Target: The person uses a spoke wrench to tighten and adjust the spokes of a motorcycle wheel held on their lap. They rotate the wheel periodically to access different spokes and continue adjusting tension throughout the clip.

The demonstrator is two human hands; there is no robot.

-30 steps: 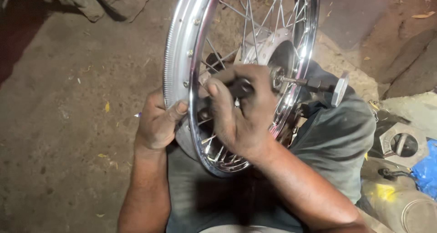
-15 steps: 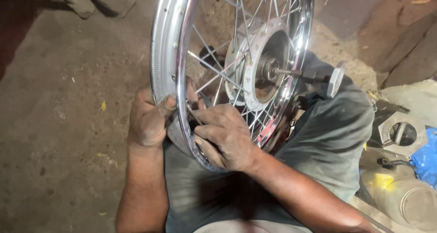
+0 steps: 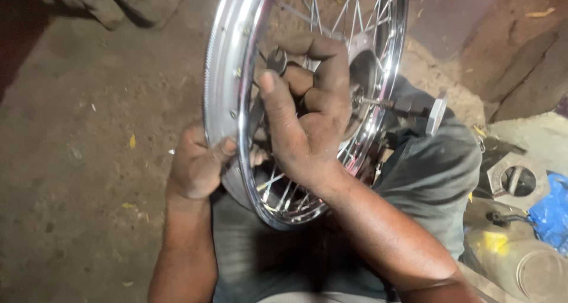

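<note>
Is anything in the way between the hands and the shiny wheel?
Nothing visible. The left hand already grips the chrome wheel rim. The right hand is in among the spokes, holding a small spoke wrench.

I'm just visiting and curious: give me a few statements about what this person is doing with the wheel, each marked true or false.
1. The left hand grips the chrome rim. True.
2. The right hand holds a small spanner among the spokes. True.
3. The wheel has a tyre fitted. False: the rim is bare.
4. The wheel lies flat on the ground. False: it stands upright over the person's lap.
5. A threaded axle sticks out of the hub. True.
</note>
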